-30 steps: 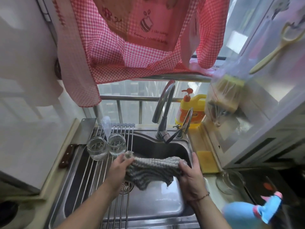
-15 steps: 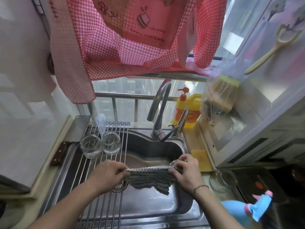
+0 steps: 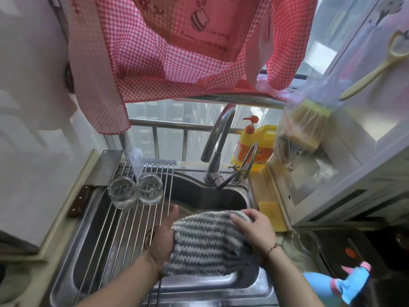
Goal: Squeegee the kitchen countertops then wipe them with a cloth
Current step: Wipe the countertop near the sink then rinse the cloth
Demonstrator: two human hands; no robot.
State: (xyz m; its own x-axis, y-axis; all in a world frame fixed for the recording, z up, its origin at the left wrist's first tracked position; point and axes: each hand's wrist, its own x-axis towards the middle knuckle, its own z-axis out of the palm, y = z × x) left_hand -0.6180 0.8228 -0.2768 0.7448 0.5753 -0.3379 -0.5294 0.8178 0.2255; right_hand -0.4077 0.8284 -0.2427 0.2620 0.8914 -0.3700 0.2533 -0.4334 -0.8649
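A grey and white striped cloth (image 3: 205,242) is spread out over the steel sink (image 3: 199,196). My left hand (image 3: 160,240) holds its left edge, with the thumb sticking up and the fingers hidden under the cloth. My right hand (image 3: 254,229) grips the cloth's upper right corner, fingers curled over the top. A narrow strip of beige countertop (image 3: 259,185) runs along the right side of the sink. No squeegee is in view.
A roll-up wire rack (image 3: 115,229) covers the sink's left half and carries two glass jars (image 3: 121,192). The faucet (image 3: 219,138), a yellow detergent bottle (image 3: 256,147), a yellow sponge (image 3: 271,212) and a blue spray bottle (image 3: 345,284) stand right. A cleaver (image 3: 106,167) lies left. A checked apron (image 3: 177,52) hangs overhead.
The cloth hung bunched between both hands before. Now it is opened out flat, my hands have come closer together and my left thumb has lifted off it.
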